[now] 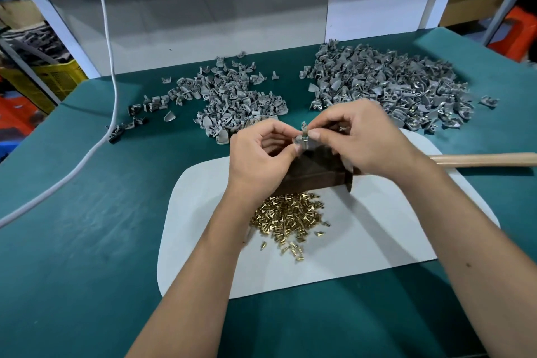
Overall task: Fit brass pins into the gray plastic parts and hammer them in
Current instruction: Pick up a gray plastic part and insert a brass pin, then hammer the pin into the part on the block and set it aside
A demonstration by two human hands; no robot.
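Both hands meet above a dark wooden block (313,174) on a white mat (392,227). My left hand (261,154) pinches a small gray plastic part (302,141) from the left. My right hand (363,139) pinches the same part from the right with thumb and fingers; whether it also holds a pin is hidden. A heap of brass pins (290,218) lies on the mat just in front of the block. A hammer's wooden handle (482,159) lies to the right, its head hidden behind my right hand.
Two heaps of gray plastic parts lie on the green table: one at the centre back (232,99), a larger one at the back right (392,84). A white cable (110,67) runs down across the left side. White frame posts stand behind the table.
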